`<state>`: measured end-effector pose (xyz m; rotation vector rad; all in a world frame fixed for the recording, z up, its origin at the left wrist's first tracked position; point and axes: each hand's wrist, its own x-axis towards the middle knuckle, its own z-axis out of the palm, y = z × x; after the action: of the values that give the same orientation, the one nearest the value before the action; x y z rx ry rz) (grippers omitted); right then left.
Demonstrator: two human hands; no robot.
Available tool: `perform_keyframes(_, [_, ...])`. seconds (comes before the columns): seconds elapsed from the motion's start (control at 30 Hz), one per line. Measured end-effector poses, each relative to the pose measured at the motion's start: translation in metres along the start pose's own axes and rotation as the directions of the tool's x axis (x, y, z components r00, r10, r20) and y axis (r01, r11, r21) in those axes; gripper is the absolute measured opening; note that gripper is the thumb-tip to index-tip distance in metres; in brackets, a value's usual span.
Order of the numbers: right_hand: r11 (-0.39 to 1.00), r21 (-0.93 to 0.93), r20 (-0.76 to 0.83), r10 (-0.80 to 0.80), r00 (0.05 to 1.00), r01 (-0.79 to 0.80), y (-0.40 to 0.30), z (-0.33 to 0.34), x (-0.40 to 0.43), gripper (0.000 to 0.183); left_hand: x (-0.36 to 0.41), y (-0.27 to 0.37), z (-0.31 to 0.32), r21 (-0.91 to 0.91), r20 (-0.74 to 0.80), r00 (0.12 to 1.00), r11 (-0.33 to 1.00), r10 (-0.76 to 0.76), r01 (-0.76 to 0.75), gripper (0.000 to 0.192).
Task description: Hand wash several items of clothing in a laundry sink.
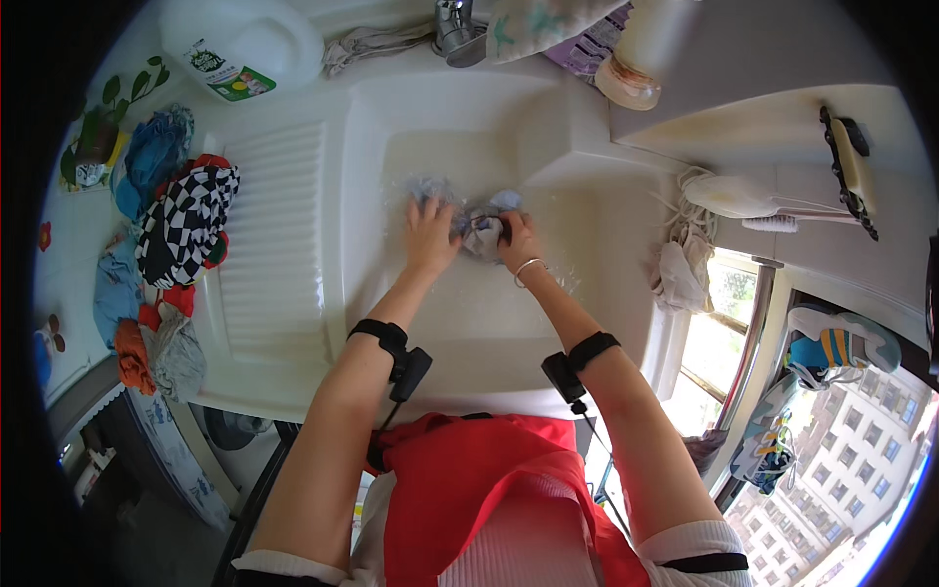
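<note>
A wet grey-blue cloth [483, 233] lies bunched in the shallow water of a white laundry sink [455, 359]. My right hand [521, 236], with a bangle at its wrist, is closed around the right side of the bundle. On the opposite side, my left hand [430, 236] rests palm down over wet fabric, fingers slightly apart and thumb against the bundle. Splashing water hides its fingertips, so its hold is unclear. Small splashes show around both hands.
Left of the basin is a ribbed washboard [273, 242], with a checkered cloth [189, 226] and other clothes piled beyond it. A large white jug [238, 44] and a chrome faucet [456, 33] stand at the back. A brush [770, 224] and cloths [682, 271] hang at right.
</note>
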<state>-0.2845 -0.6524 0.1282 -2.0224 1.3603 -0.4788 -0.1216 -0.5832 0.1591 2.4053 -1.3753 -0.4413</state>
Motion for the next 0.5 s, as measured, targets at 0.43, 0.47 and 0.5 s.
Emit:
perform_keyframes(0.43, [0.340, 0.527, 0.685, 0.372, 0.626, -0.779, -0.020, -0.024, 0.002, 0.025, -0.006, 0.006, -0.004, -0.256, 0.530, 0.848, 0.954, 0.006, 0.153, 0.021])
perform_keyframes(0.47, [0.342, 0.521, 0.689, 0.372, 0.622, -0.782, -0.021, -0.028, 0.001, 0.025, -0.008, -0.010, 0.004, -0.494, 0.572, 0.816, 0.830, 0.085, 0.260, 0.023])
perform_keyframes(0.5, [0.222, 0.610, 0.659, 0.390, 0.643, -0.760, -0.021, -0.034, 0.001, 0.028, -0.008, -0.017, 0.004, -0.681, 0.587, 0.791, 0.635, 0.173, 0.366, 0.025])
